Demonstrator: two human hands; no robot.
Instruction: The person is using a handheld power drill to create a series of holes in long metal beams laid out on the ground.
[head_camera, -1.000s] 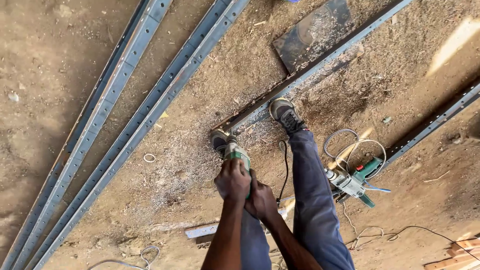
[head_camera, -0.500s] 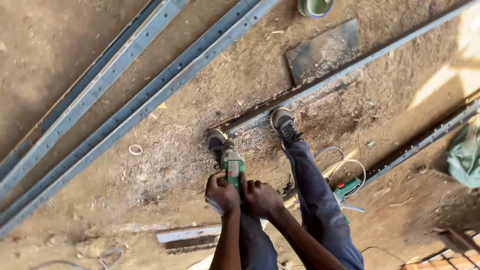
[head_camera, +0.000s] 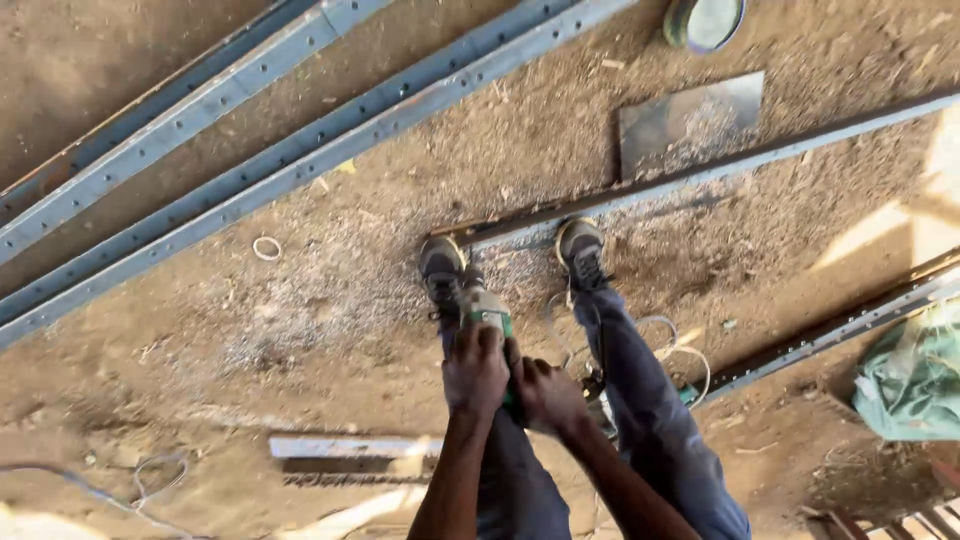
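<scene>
Looking down from the head camera, the person stands on a dirt floor (head_camera: 250, 360) strewn with metal filings, both hands wrapped around a green power tool (head_camera: 487, 318) held out in front of the body. The left hand (head_camera: 474, 372) is clamped over the top of the tool's body, fingers curled tight around it. The right hand (head_camera: 548, 392) grips the tool just behind and to the right, also closed firmly on it. The tool's front end sits just above the left shoe (head_camera: 441, 268); its working tip is hidden, so whether it touches anything cannot be told.

Both feet rest at the near end of a steel angle bar (head_camera: 700, 175) that runs away toward the upper right corner of the floor; the right shoe (head_camera: 581, 250) is planted against it. Beside that bar lies a flat metal plate (head_camera: 690, 122), and past it a round tin (head_camera: 704, 20) at the top edge.

Two long perforated steel channels (head_camera: 300, 165) cross the upper left of the floor diagonally. Another perforated rail (head_camera: 830, 330) lies to the right, near a green cloth bundle (head_camera: 915, 375) at the right edge. A white cable (head_camera: 680, 360) loops on the ground beside the right leg. A short metal offcut (head_camera: 350, 447) lies toward the bottom edge, and a small white ring (head_camera: 266, 247) rests left of the feet
</scene>
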